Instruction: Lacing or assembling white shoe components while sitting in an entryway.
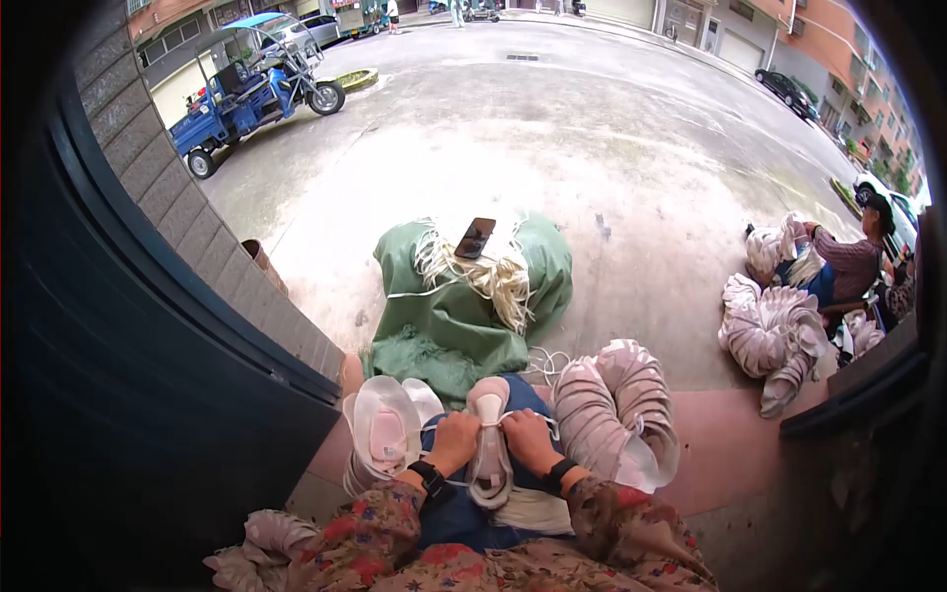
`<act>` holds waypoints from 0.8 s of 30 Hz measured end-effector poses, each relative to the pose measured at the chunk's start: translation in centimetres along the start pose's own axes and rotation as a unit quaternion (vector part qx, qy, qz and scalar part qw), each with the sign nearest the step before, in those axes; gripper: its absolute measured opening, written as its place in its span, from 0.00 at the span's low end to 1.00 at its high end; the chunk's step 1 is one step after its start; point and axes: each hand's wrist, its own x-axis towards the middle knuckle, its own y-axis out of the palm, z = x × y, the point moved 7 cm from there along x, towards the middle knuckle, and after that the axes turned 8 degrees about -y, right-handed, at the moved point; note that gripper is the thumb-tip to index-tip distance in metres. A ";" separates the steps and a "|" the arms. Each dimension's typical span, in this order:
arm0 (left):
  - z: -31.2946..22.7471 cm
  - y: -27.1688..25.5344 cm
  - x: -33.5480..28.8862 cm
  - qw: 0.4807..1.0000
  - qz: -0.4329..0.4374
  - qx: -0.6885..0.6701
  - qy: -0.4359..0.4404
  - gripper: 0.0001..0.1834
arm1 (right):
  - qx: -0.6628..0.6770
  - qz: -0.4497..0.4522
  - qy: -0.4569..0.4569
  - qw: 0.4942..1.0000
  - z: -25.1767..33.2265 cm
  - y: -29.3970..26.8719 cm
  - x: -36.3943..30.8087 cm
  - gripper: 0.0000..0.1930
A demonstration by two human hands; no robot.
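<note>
A pale pink shoe [488,464] lies lengthwise on my lap, over blue cloth [449,518]. Across its middle runs a white shoelace [489,424]. On the shoe's left side my left hand [456,442] is closed on one part of the lace. My right hand [531,441] pinches the other part on the right, with the lace drawn out sideways between the two. To the left of my lap sits a stack of pale shoes [388,434]. On the right stands a curved bundle of nested pink shoe pieces [612,409]. Off-white laces [533,511] lie below the shoe.
Ahead, a green sack [444,321] bears a heap of cream laces [508,286] and a dark phone [475,238]. At right, another person [853,261] sits among more shoe bundles [774,326]. A dark door [148,365] flanks my left. A blue three-wheeler [256,94] is parked outside.
</note>
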 end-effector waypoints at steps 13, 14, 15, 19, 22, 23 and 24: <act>-0.5 -1.0 -1.9 0.990 0.021 0.062 -0.122 0.12 | -0.088 0.052 0.023 0.995 2.0 -1.8 -0.4 0.19; -0.4 -1.1 -2.0 0.990 0.021 0.063 -0.122 0.12 | -0.087 0.052 0.021 0.995 2.0 -1.8 -0.4 0.19; -0.1 -0.9 -2.0 0.990 0.042 0.046 -0.129 0.13 | -0.080 0.059 0.026 0.995 2.0 -1.6 -0.5 0.17; 0.0 -0.1 -1.3 0.987 0.113 -0.004 -0.118 0.12 | -0.075 0.097 0.057 0.991 -0.1 0.4 -0.8 0.11; 0.7 1.3 -1.4 0.983 0.132 -0.002 -0.127 0.11 | -0.028 0.147 0.061 0.987 -0.5 1.3 -0.5 0.09; 1.1 1.6 -1.4 0.983 0.131 -0.002 -0.127 0.11 | -0.028 0.147 0.061 0.987 -0.7 1.3 -0.4 0.09; 1.3 1.7 -1.4 0.987 0.120 -0.005 -0.106 0.10 | -0.001 0.136 0.032 0.990 -0.5 1.4 -0.2 0.09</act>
